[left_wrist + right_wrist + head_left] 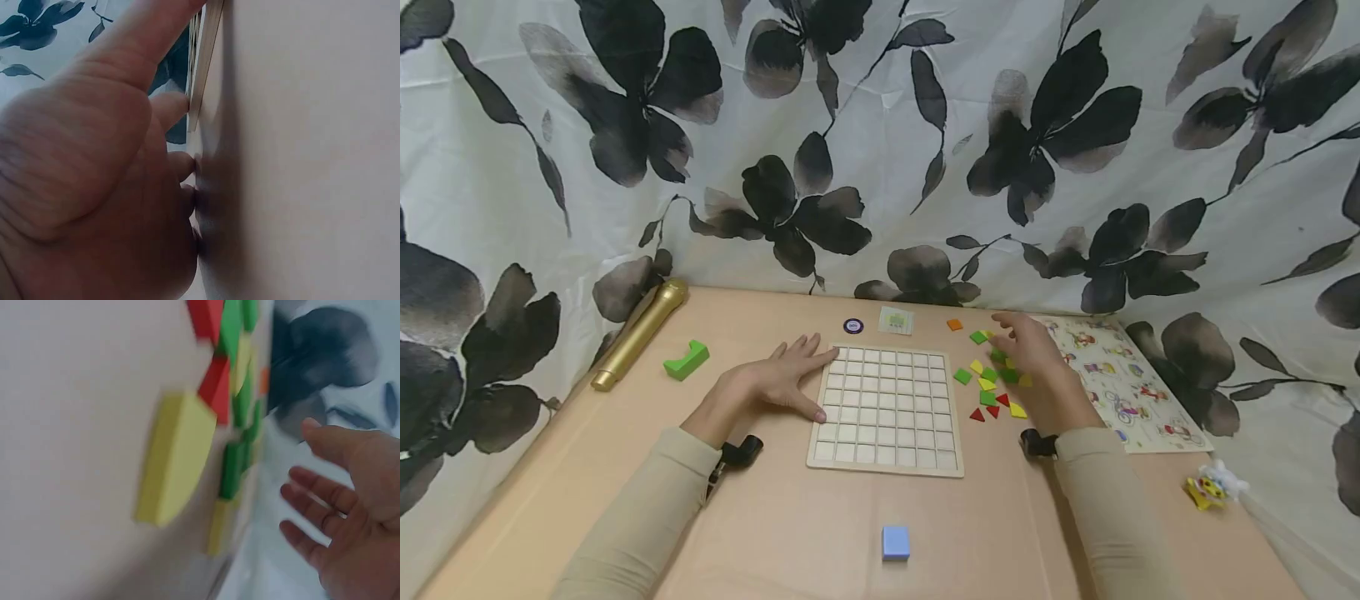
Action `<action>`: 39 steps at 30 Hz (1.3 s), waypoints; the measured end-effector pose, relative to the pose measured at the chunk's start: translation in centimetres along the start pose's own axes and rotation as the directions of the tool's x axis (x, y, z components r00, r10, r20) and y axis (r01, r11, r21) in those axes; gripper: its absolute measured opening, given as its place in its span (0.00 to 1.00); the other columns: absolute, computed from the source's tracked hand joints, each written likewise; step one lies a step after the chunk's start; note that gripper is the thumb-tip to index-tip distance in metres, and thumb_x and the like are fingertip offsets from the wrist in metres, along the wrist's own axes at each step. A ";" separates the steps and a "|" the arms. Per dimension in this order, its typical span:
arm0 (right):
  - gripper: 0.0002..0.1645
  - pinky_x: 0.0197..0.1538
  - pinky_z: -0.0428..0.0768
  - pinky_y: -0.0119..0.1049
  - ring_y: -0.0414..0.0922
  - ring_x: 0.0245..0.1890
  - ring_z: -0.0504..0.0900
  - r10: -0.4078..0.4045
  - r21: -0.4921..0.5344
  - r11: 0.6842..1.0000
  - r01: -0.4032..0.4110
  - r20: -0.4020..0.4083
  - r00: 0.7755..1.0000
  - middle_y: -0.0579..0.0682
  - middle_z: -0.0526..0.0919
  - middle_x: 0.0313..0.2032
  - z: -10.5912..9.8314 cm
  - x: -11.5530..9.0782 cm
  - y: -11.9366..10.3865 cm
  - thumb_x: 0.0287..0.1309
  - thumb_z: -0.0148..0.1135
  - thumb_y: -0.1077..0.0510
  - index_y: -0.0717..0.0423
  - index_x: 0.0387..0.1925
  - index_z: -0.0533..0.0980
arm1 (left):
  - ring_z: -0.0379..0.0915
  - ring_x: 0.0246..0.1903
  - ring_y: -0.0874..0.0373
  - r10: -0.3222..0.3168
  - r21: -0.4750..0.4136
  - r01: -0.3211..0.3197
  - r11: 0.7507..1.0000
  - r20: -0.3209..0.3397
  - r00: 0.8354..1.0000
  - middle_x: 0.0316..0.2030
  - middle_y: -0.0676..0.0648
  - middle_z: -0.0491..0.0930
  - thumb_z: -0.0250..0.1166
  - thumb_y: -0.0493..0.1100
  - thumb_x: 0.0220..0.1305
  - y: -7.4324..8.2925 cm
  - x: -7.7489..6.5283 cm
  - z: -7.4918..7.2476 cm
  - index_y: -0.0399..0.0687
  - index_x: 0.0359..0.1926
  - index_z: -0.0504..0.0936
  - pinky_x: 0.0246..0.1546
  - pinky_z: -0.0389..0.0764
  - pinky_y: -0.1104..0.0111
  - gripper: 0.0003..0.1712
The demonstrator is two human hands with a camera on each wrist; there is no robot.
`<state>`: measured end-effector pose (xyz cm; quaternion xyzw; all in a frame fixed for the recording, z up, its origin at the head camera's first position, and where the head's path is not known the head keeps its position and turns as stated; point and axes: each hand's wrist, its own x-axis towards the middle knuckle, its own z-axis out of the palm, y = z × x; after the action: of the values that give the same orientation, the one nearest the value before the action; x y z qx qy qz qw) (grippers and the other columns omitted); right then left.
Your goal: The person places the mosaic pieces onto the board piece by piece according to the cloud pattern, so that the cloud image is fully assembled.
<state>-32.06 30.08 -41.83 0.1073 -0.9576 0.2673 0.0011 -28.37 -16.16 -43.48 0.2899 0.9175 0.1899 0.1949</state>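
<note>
Smooth tan tabletop (790, 542), left hand (778, 379) spread against gridded wooden board (883, 471), right hand (1033, 350) loose-fingered above angular coloured tiles (987, 398)

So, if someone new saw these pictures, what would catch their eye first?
Probably the pale gridded board near the middle of the table, with the left grip touching its left edge. Then the scattered green, yellow and red pieces to its right, with the right grip above them. The gold cylinder lying at the far left also stands out.
</note>
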 end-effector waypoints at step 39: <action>0.12 0.44 0.85 0.37 0.53 0.42 0.85 -0.140 0.420 0.891 0.173 -0.109 0.984 0.58 0.89 0.48 3.3 1.4 -8.0 0.66 0.70 0.63 0.62 0.49 0.87 | 0.21 0.83 0.37 -0.004 0.006 0.004 1.000 -0.017 1.000 0.83 0.36 0.29 0.74 0.74 0.52 -0.2 0.1 0.3 0.56 0.85 0.46 0.80 0.29 0.39 0.70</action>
<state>-31.59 21.40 -40.49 0.1714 -0.8632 0.4736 0.0356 -28.42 -16.17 -43.82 0.2871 0.9202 0.1894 0.1867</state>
